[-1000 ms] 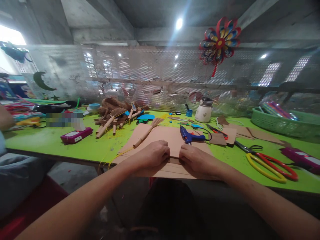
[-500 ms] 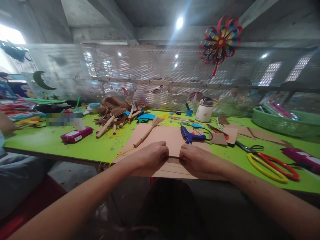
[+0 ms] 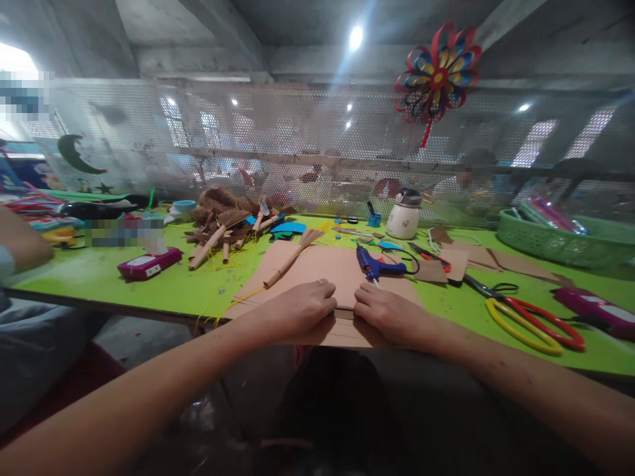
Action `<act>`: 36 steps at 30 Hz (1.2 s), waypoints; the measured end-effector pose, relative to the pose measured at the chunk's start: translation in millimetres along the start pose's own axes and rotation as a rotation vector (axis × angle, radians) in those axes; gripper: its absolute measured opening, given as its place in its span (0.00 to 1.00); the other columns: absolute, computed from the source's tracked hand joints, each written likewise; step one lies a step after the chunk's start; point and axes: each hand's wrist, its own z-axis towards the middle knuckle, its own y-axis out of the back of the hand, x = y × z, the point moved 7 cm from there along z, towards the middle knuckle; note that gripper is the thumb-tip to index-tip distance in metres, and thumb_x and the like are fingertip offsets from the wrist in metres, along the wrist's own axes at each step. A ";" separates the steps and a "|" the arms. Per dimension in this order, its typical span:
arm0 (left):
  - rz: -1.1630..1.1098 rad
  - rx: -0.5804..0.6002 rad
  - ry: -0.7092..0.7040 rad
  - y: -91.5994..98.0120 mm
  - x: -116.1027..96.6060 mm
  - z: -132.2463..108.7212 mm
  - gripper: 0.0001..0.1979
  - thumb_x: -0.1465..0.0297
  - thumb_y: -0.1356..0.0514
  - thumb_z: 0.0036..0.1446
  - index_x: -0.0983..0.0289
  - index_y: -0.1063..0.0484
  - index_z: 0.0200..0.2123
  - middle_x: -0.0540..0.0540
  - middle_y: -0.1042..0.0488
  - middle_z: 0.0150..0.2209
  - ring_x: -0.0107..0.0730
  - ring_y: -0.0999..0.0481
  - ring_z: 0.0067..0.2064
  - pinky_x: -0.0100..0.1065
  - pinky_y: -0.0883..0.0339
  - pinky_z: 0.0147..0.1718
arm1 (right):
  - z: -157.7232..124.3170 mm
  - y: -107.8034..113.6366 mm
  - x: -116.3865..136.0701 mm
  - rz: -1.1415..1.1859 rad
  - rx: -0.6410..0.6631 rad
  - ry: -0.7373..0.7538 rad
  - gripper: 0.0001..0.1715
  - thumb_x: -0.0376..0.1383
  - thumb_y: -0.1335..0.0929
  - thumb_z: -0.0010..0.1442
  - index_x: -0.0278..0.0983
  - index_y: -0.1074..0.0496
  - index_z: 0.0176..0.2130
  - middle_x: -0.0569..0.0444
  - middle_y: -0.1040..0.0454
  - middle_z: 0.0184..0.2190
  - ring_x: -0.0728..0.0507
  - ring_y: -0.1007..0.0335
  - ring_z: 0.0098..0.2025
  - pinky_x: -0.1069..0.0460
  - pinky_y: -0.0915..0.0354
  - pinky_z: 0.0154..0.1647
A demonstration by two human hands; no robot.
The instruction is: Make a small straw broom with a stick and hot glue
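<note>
Brown paper sheets (image 3: 327, 261) lie at the near edge of the green table. My left hand (image 3: 310, 307) and my right hand (image 3: 380, 311) pinch the near edge of the paper, a small gap between them, fingers curled. A strip of the edge shows between the fingertips. On the sheets, left of centre, rests a rolled paper stick with a frayed end (image 3: 292, 259). Just beyond my right hand a blue glue gun (image 3: 380, 264) lies on the paper, its nozzle side towards the left.
Scissors with red and yellow handles (image 3: 536, 324) lie at right, near a green basket (image 3: 570, 235). A white jar (image 3: 403, 217) stands behind. Paper rolls (image 3: 213, 241) are piled at back left, beyond a purple box (image 3: 149, 263). Another person's arm (image 3: 24, 238) shows at far left.
The view has shifted slightly. Both hands remain at the paper's near edge, and my right hand's fingers look a little more spread over it.
</note>
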 end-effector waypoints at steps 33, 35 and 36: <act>-0.681 -0.124 0.430 -0.9 19.2 16.4 0.14 0.65 0.48 0.60 0.66 0.27 0.31 0.52 0.28 0.28 0.28 0.33 0.30 0.27 0.45 0.28 | -5.1 29.0 -35.8 0.643 -0.179 -0.473 0.11 0.38 0.33 0.59 0.36 0.23 0.31 0.53 0.27 0.26 0.47 0.33 0.30 0.54 0.41 0.31; -0.613 -0.161 0.402 1.8 15.4 13.3 0.13 0.66 0.49 0.61 0.65 0.27 0.32 0.52 0.28 0.30 0.28 0.32 0.31 0.27 0.44 0.30 | -5.2 30.1 -38.5 0.706 -0.197 -0.493 0.11 0.37 0.32 0.58 0.35 0.23 0.29 0.54 0.27 0.24 0.48 0.34 0.29 0.55 0.42 0.29; -0.583 -0.177 0.377 3.4 13.1 12.1 0.12 0.67 0.49 0.61 0.65 0.27 0.33 0.52 0.28 0.31 0.28 0.32 0.32 0.27 0.43 0.30 | -5.7 31.1 -38.7 0.717 -0.204 -0.488 0.10 0.37 0.32 0.58 0.34 0.23 0.28 0.54 0.27 0.24 0.49 0.34 0.28 0.55 0.42 0.29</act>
